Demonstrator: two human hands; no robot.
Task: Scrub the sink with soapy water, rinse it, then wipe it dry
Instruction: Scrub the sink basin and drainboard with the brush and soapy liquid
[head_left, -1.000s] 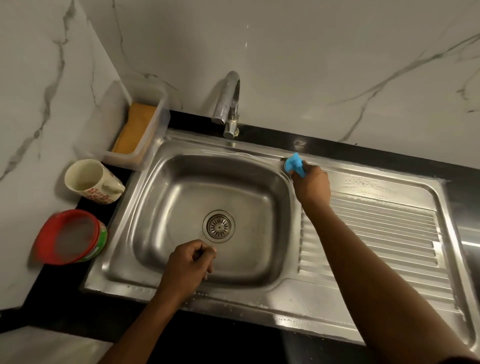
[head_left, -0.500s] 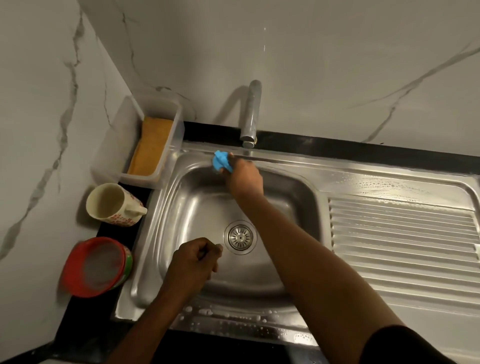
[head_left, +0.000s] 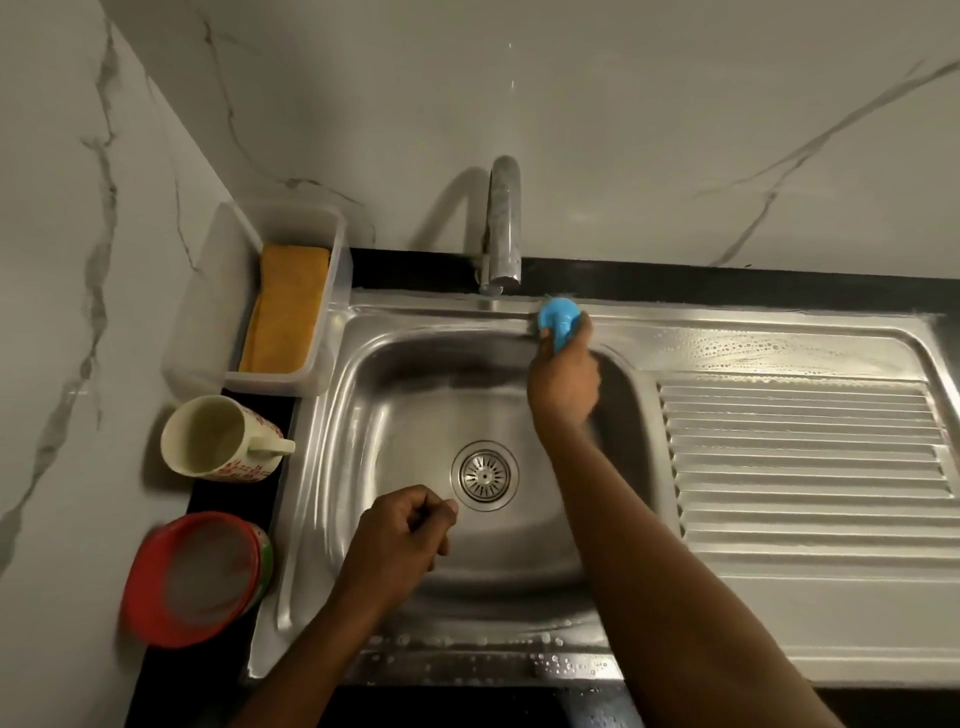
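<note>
**Head view**

The sink is set into the black table. Its basin lies in the middle of the view and the draining board lies to the right. The right hand is curled round a blue scrubber. The scrubber is pressed against the back rim of the sink, just right of the tap. The left hand is held over the front of the basin, near the drain. Its fingers are curled in against the thumb, and nothing is seen in its grip.

The step in hand is judged to be the soapy scrub of the back rim. For a good result:

- Firm, even pressure is applied, and the strokes are overlapped along the rim.
- The seam round the foot of the tap is worked with the edge of the scrubber.
- Suds are seen on the draining board and the front rim, so these areas are noted for rinsing later.
- The free hand is best braced on the front rim for steadiness.

**Writing and labels**

No legible writing is found. A red pattern is carried on the mug. A green band on the red tub is too blurred to read. The clear box and the orange cloth in it are unmarked. No brand is seen on the tap.
</note>
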